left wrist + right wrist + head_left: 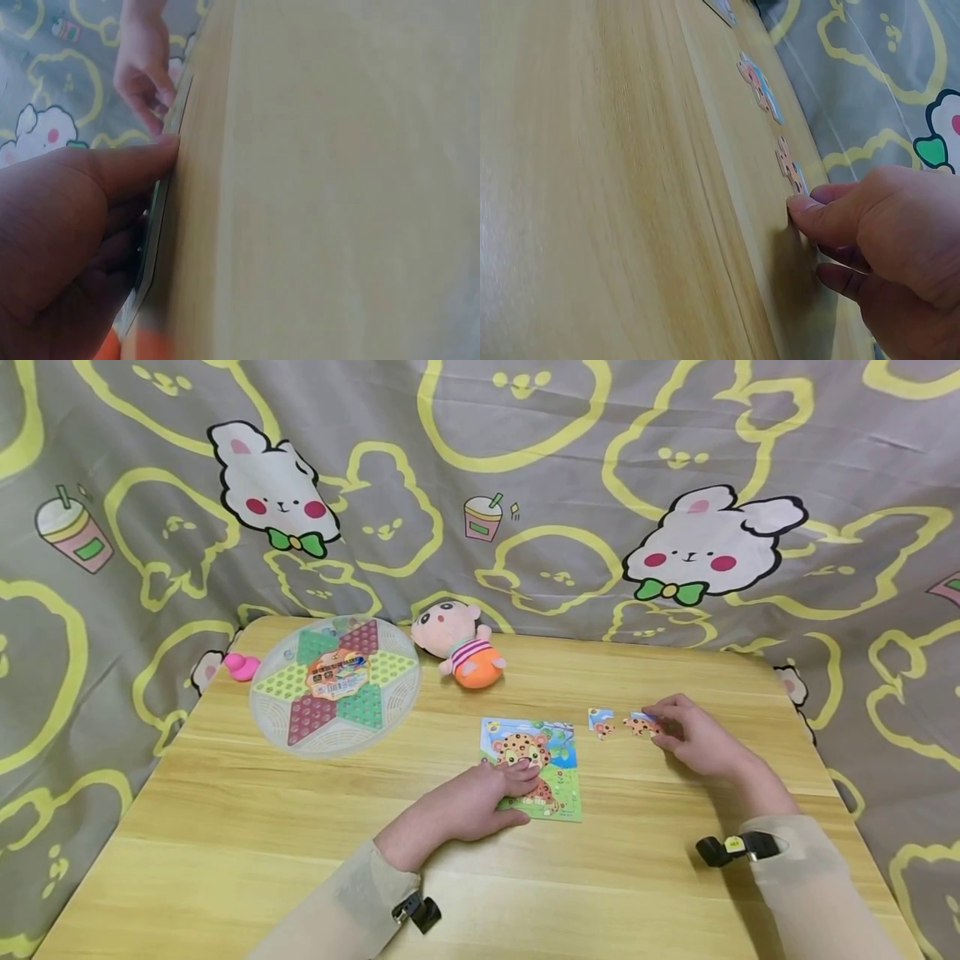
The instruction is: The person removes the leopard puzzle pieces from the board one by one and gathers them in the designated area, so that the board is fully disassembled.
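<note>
A square jigsaw puzzle (566, 793) with a spotted leopard cub lies on the wooden table. My left hand (483, 797) rests on it, fingers laid across the picture. In the left wrist view the thumb of that hand (60, 225) touches the board's near edge. To the right, my right hand (697, 743) pinches the right end of a spotted puzzle piece (639, 726) between thumb and fingers. The right wrist view has this piece (787, 161) low at the tabletop, partly covered by the fingertips. Another puzzle piece (598, 722) lies between it and the board.
A round Chinese checkers board (262, 714) lies at the back left, with a pink toy duck (242, 667) beside it. A plush doll (461, 643) is at the table's back edge. A patterned grey curtain (555, 552) hangs behind the table (300, 827).
</note>
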{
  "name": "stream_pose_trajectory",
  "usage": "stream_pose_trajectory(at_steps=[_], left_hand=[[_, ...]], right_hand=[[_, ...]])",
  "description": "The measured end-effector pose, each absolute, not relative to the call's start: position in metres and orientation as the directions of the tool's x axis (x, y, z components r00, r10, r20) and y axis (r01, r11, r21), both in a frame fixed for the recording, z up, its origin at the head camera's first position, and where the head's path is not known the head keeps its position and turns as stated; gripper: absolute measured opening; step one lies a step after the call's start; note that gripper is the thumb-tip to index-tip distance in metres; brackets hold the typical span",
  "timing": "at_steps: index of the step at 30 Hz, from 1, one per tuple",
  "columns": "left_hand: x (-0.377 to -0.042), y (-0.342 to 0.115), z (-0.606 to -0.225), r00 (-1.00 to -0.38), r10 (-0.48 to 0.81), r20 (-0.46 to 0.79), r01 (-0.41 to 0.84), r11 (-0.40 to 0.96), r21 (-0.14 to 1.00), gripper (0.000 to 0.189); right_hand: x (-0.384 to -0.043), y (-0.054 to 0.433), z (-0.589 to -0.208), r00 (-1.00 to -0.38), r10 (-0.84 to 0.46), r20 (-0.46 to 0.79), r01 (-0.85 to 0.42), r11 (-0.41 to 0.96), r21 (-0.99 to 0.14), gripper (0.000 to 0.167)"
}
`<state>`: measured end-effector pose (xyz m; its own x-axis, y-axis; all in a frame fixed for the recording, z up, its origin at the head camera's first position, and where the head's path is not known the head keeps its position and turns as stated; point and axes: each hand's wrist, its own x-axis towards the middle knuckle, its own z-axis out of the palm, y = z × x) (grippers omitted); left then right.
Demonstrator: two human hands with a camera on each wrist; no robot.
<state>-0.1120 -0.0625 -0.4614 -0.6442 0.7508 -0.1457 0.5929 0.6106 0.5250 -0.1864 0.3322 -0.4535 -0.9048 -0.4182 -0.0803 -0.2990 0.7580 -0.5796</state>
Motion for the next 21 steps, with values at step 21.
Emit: stream_pose_trajectory(at_steps=[21], left_hand=[[-0.109,-0.06,-0.451,-0.6,0.79,-0.128,0.701,0.596,0.392,0.059]], right_hand=[[-0.176,0.284,-0.419,-0.853,-0.521,0.032,-0.445,0.695,-0.564,0.057]])
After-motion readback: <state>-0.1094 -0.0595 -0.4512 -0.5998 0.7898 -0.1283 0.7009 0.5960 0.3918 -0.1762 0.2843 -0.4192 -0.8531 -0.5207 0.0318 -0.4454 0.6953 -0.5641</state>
